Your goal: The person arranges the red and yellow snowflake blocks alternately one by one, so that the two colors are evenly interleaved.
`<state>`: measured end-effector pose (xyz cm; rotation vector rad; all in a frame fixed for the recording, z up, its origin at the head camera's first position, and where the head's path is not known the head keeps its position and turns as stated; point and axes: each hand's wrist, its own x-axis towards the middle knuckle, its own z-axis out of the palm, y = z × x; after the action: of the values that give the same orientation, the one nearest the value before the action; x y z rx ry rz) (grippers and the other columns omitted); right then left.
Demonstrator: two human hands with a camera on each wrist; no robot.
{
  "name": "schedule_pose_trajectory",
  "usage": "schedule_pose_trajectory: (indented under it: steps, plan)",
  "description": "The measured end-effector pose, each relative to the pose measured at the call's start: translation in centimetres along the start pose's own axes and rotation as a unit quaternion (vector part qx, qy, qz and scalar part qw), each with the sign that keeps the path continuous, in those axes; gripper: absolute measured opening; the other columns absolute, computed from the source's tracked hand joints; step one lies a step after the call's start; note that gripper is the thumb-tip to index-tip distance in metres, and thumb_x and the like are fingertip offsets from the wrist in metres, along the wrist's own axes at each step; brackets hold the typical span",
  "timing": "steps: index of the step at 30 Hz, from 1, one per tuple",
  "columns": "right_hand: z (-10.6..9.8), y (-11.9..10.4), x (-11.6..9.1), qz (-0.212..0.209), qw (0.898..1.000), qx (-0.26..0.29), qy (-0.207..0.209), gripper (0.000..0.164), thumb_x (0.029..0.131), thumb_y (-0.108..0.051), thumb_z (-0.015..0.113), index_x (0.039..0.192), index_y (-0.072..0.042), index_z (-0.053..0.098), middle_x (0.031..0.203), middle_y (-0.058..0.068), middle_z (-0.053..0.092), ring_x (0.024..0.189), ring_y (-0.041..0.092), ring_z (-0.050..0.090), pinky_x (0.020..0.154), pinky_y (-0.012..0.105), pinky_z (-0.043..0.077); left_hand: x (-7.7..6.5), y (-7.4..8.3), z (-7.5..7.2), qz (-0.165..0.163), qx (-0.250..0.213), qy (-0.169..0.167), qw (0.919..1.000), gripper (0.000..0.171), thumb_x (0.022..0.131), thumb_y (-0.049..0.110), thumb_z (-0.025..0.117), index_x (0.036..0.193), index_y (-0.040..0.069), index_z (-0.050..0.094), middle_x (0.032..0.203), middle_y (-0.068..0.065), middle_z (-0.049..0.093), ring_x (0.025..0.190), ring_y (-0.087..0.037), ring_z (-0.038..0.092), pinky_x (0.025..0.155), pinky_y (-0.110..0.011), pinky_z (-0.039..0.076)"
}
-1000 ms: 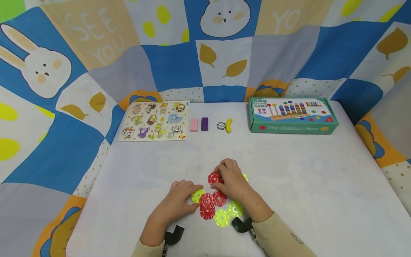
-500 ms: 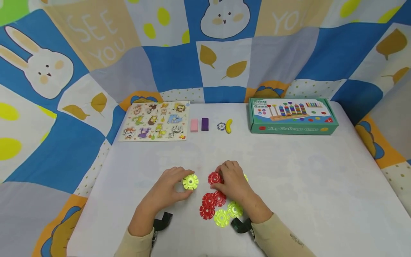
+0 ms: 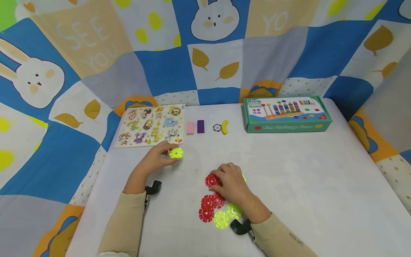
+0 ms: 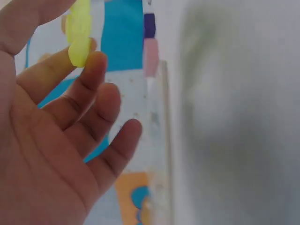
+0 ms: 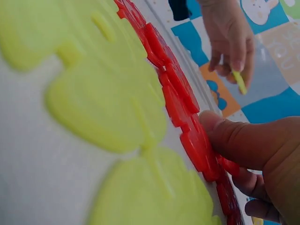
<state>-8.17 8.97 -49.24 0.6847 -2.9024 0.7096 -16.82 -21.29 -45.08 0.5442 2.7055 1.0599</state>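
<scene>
grip point(image 3: 153, 160), left, snug round yellow disc point(image 3: 176, 153)

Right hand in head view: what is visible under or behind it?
A red disc shows partly at one side of the right hand, and a sliver of a yellow-green piece at the other. The hand covers the rest; anything else underneath cannot be seen.

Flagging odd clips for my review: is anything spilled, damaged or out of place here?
Nothing stands out. The left hand pinches a yellow-green disc, the right hand holds a red disc, and the animal board and green box lie flat, with no visible damage.
</scene>
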Motion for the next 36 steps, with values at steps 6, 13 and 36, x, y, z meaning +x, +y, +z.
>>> schedule_pose_trajectory:
  steps: [6, 13, 36]
  plan:
    - [0.0, -0.2, -0.1, -0.015, 1.0, -0.001, -0.002, 0.052, 0.07, -0.049, 0.079, 0.112, -0.019, 0.067, 0.098, -0.005, 0.055, 0.092, 0.012, 0.045, 0.077, 0.032, 0.042, 0.5, -2.7, 0.3, -0.045, -0.006, -0.013, 0.9989, 0.05, 0.079, 0.036, 0.076, 0.125, 0.024, 0.06, 0.101, 0.002, 0.053, 0.089, -0.021, 0.045, 0.075, -0.036, 0.04]
    - [-0.1, -0.2, -0.3, -0.021, 0.999, -0.023, -0.017, 0.056, 0.072, -0.049, 0.077, 0.118, -0.019, 0.065, 0.097, -0.006, 0.058, 0.087, 0.009, 0.048, 0.073, 0.027, 0.047, 0.0, -4.6, -0.5, -0.096, 0.028, 0.005, 0.995, 0.055, 0.079, 0.037, 0.076, 0.129, 0.025, 0.058, 0.109, -0.003, 0.054, 0.097, -0.023, 0.046, 0.083, -0.042, 0.039]
    - [-3.6, -2.2, 1.7, -0.108, 0.992, -0.023, 0.055, 0.047, 0.07, -0.05, 0.075, 0.105, -0.018, 0.071, 0.087, -0.01, 0.057, 0.076, 0.005, 0.048, 0.063, 0.021, 0.045, -0.3, -5.7, -0.5, -0.109, 0.06, 0.002, 0.9922, 0.052, 0.08, 0.04, 0.074, 0.128, 0.024, 0.061, 0.073, -0.005, 0.046, 0.073, -0.021, 0.043, 0.064, -0.036, 0.033]
